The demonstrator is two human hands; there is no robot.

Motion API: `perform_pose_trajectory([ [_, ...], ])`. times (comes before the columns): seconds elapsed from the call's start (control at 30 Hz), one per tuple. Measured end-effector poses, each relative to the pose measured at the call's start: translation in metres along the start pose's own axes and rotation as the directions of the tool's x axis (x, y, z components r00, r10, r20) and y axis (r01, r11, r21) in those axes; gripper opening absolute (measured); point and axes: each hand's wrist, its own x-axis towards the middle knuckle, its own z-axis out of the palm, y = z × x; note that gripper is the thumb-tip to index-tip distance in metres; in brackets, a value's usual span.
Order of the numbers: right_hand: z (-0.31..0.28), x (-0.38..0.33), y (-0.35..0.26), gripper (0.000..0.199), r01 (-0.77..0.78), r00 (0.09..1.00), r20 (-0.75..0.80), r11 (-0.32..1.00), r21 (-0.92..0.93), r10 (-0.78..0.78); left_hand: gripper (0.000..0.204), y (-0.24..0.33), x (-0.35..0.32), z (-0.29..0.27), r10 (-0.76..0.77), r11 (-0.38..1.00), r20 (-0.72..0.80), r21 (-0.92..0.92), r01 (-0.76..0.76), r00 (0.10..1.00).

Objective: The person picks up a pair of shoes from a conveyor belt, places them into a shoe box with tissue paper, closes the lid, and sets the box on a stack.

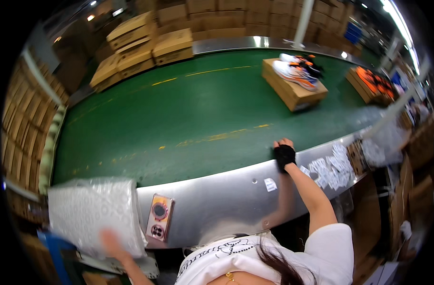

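Observation:
My right hand point(283, 151), in a black fingerless glove, rests on the near edge of the green conveyor belt point(179, 118), fingers curled on the belt, holding nothing. My left hand point(111, 242) is blurred at the lower left and touches the lower edge of a stack of white patterned wrapping sheets point(91, 209) in clear plastic. Whether it grips the stack is unclear. A cardboard shoebox point(293, 88) with a pair of white and orange sneakers point(295, 71) on top lies on the belt, beyond my right hand.
A phone point(159, 217) lies on the steel rim point(236, 190) of the belt. Small white labels point(331, 166) are stuck on the rim at right. A second box with orange shoes point(371, 83) sits at far right. Stacked cardboard boxes point(146, 45) line the far side.

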Motion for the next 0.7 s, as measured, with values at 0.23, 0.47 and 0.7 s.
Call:
perform_pose_trajectory([
  [0.23, -0.016, -0.007, 0.000, 0.026, -0.148, 0.988, -0.043, 0.989, 0.010, 0.148, 0.061, 0.179, -0.061, 0.299, 0.172, 0.911, 0.733, 0.135, -0.389, 0.658],
  [0.47, -0.007, -0.003, 0.004, 0.028, -0.231, 0.973, -0.026, 0.965, -0.126, 0.229, 0.067, 0.175, -0.074, 0.379, -0.087, 0.638, 0.762, 0.538, -0.551, 0.642],
  [0.7, -0.009, -0.002, -0.004, 0.027, -0.316, 0.948, -0.069, 0.938, -0.142, 0.310, 0.070, 0.180, -0.065, 0.384, -0.208, 0.579, 0.679, 0.665, -0.471, 0.704],
])
